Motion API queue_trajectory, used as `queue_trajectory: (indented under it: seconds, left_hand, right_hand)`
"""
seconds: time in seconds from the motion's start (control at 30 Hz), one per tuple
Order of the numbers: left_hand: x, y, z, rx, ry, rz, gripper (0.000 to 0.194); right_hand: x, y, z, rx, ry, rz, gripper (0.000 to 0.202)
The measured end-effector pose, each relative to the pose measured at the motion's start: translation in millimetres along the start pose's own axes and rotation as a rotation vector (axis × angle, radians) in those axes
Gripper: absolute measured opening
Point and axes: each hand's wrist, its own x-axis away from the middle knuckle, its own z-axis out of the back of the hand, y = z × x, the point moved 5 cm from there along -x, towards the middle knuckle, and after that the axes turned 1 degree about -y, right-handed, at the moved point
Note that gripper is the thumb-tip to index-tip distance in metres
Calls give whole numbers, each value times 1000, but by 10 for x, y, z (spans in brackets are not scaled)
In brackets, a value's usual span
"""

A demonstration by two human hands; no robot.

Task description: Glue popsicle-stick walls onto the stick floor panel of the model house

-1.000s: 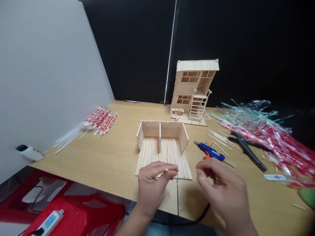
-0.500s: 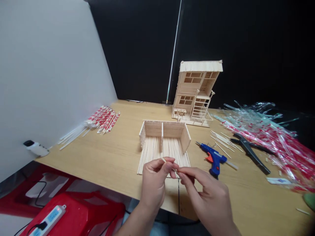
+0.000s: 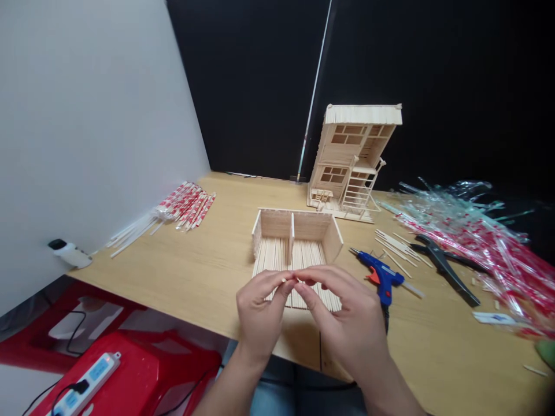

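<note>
Fingertip to fingertip, my left hand (image 3: 262, 306) and my right hand (image 3: 340, 306) are closed in a pinch over the near edge of a stick-built model. Between them is a short thin wooden stick (image 3: 284, 281); its pale end pokes out at my left thumb, and the fingers hide the rest. The small model (image 3: 271, 248) has a floor of wooden sticks, a back wall, side walls and one dividing wall. To the right of my right hand lies a blue hot glue gun (image 3: 379, 274) with an orange trigger, nozzle pointing away to the left.
A two-storey stick house (image 3: 355, 162) stands at the back. Loose sticks (image 3: 399, 248), a black-handled cutter (image 3: 446, 268) and a heap of red-and-clear wrappers (image 3: 485, 242) lie right. Wrapped sticks (image 3: 186, 205) and a white device (image 3: 70, 253) are left. A power strip (image 3: 89, 384) rests on a red stool (image 3: 147, 364).
My hands have drawn closer together, and the stick has turned so that mostly its end shows. The whole scene has shifted slightly to the right with the camera.
</note>
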Motion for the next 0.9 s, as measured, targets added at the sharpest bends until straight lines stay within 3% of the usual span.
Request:
queue_trajectory:
  seconds: [0.2,0.4,0.77,0.83,0.9]
  left_hand:
    - [26,94,77,-268,-58,-290,25]
    - [53,132,49,-322,-79,-395,34]
    - [67,173,-25,-173,-42,-270,26]
    - [55,152,-14,-119,-8,-200,23]
    - [32,67,10,25,53,-27,15]
  right_hand:
    - [3,-125,-55,-28,-2,18,15]
    - [26,-195,-30,41,33,59,16]
    - [46,-79,-74,183,9,30,11]
    - [64,48,25,229,38,-5,11]
    - [113,235,234,327,105,-66,11]
